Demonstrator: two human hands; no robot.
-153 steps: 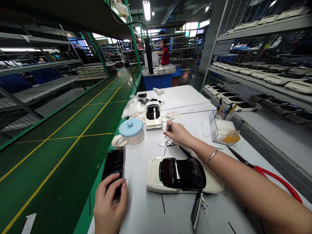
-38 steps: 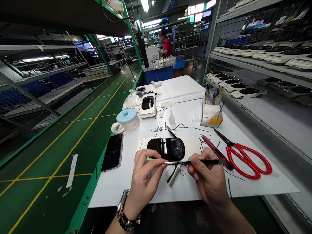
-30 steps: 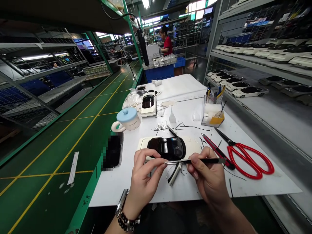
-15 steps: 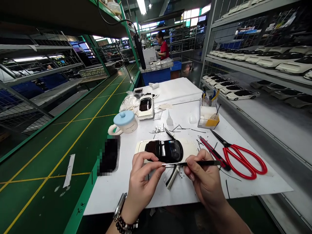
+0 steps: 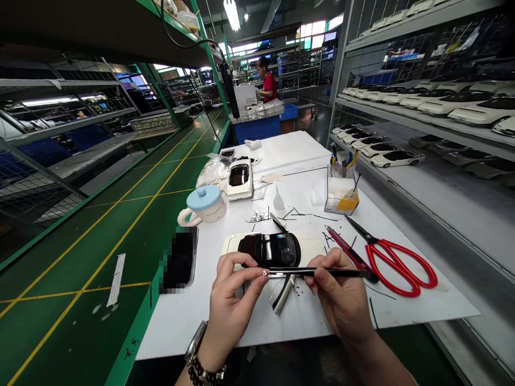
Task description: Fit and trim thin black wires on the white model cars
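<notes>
My right hand (image 5: 340, 292) is closed on black tweezers (image 5: 314, 272), held level with their silvery tips pointing left. The fingertips of my left hand (image 5: 235, 295) are pinched at those tips, where a tiny pale piece (image 5: 265, 273) shows. Behind my hands a cream model car (image 5: 231, 244) with a black roof lies sideways on the white table (image 5: 181, 332). A small cream and black car part (image 5: 284, 295) rests below the tweezers, between my hands, with tiny dark bits beside it.
Red-handled scissors (image 5: 402, 268) and a red cutter (image 5: 350, 252) lie at the right. At the left are a phone (image 5: 181, 260) and a blue-lidded mug (image 5: 207, 206). Behind stand a glue bottle (image 5: 278, 200), a tool box (image 5: 341, 195) and another car (image 5: 240, 179). A person (image 5: 268, 83) is further back.
A tiny pale piece now shows between my left fingertips and the tweezer tips. My hands have shifted very slightly, and the view has moved a little.
</notes>
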